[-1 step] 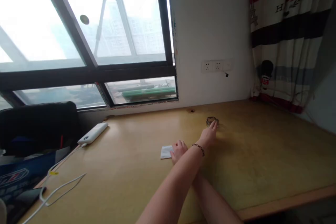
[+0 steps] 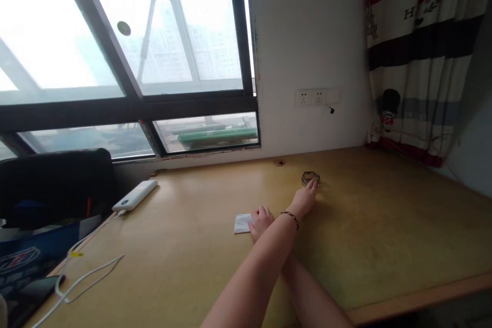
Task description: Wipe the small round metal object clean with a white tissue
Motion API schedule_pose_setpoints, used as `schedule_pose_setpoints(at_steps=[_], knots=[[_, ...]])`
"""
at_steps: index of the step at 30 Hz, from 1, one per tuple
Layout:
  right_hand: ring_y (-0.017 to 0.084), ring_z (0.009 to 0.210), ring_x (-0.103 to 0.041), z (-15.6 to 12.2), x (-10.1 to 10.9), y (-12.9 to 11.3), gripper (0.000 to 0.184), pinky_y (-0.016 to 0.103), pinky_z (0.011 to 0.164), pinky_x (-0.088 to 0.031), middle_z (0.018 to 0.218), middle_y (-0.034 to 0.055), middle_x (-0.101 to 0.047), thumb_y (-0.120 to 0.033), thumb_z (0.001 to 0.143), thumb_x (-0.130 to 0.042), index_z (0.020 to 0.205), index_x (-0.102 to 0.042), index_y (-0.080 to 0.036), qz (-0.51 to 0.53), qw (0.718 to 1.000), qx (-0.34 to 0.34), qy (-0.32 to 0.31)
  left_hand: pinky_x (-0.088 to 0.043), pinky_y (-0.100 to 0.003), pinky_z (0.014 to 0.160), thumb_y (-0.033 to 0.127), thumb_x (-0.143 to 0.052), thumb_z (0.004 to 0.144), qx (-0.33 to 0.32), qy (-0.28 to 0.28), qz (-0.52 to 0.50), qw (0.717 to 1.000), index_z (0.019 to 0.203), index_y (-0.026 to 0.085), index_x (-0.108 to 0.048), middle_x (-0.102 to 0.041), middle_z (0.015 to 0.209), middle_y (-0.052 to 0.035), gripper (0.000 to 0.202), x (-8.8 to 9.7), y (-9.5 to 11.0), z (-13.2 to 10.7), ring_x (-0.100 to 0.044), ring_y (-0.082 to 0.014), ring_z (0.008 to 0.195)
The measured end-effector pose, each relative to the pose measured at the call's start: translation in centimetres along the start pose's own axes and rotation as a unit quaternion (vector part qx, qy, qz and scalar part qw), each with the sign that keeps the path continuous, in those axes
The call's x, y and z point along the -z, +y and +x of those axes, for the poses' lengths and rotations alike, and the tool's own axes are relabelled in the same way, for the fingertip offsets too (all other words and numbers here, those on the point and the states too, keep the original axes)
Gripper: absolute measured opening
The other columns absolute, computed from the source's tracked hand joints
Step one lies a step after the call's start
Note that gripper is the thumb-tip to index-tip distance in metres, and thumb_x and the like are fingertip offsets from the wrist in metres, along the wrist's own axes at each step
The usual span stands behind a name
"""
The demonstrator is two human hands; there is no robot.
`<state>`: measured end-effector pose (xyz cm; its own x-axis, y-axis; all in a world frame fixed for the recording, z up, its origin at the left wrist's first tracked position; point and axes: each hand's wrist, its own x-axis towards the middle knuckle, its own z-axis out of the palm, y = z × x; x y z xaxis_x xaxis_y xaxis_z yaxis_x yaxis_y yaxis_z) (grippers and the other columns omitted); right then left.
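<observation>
Dark-rimmed round dish (image 2: pixel 305 179) sits toward desk (image 2: pixel 184 251) back; left hand (image 2: pixel 305 199) has fingertips at its near rim, can't tell if gripping. Right hand (image 2: pixel 262 222) covers white sheet's (image 2: pixel 242 223) edge, grip unclear. Both reached, neither lifted.

A white power bank (image 2: pixel 135 196) lies on the table (image 2: pixel 172 271), with a loopy white cord (image 2: pixel 98 267) coming off it. There is a big window (image 2: pixel 125 64), white wall sockets (image 2: pixel 318 97) and a stripy curtain (image 2: pixel 421 74) on the right.
</observation>
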<state>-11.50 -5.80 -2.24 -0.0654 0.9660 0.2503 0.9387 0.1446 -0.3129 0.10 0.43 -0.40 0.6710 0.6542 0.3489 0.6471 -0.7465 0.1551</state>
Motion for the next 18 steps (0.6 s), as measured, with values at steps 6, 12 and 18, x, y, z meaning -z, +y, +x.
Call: schedule_pose_setpoints(at_steps=[6,12,18], knots=[[0.021,0.087,-0.043,0.2,-0.1,-0.1,0.021,0.031,0.072,-0.035,0.091,0.0088,-0.05,-0.033,0.074,-0.049,0.087,-0.055,-0.018,-0.008,1.0,0.009,0.001,-0.043,-0.025,0.058,0.013,-0.038,0.079,0.012,-0.025,-0.016,0.999,0.111,0.014,-0.041,-0.042,0.106,-0.0141,0.032,-0.6,-0.8,0.2,-0.055,-0.0165,0.075],[0.021,0.088,-0.043,0.2,-0.2,-0.3,0.02,0.03,0.071,-0.034,0.093,0.0088,-0.05,-0.031,0.073,-0.051,0.088,-0.054,-0.018,-0.03,0.999,0.023,0.008,-0.041,-0.026,0.057,0.01,-0.037,0.079,0.024,-0.036,-0.012,0.999,0.097,0.015,-0.048,-0.04,0.101,-0.0126,0.022,0.6,-1.3,-0.9,-0.053,-0.0141,0.068],[0.02,0.092,-0.043,-0.4,0.8,0.1,0.021,0.029,0.078,-0.032,0.1,0.0069,-0.051,-0.027,0.076,-0.048,0.095,-0.054,-0.019,-0.017,0.997,0.063,-0.039,-0.041,-0.024,0.057,0.017,-0.036,0.082,0.09,0.112,-0.074,0.987,0.096,0.018,-0.047,-0.041,0.1,-0.0081,0.018,4.5,-4.2,-4.7,-0.051,-0.0112,0.065]])
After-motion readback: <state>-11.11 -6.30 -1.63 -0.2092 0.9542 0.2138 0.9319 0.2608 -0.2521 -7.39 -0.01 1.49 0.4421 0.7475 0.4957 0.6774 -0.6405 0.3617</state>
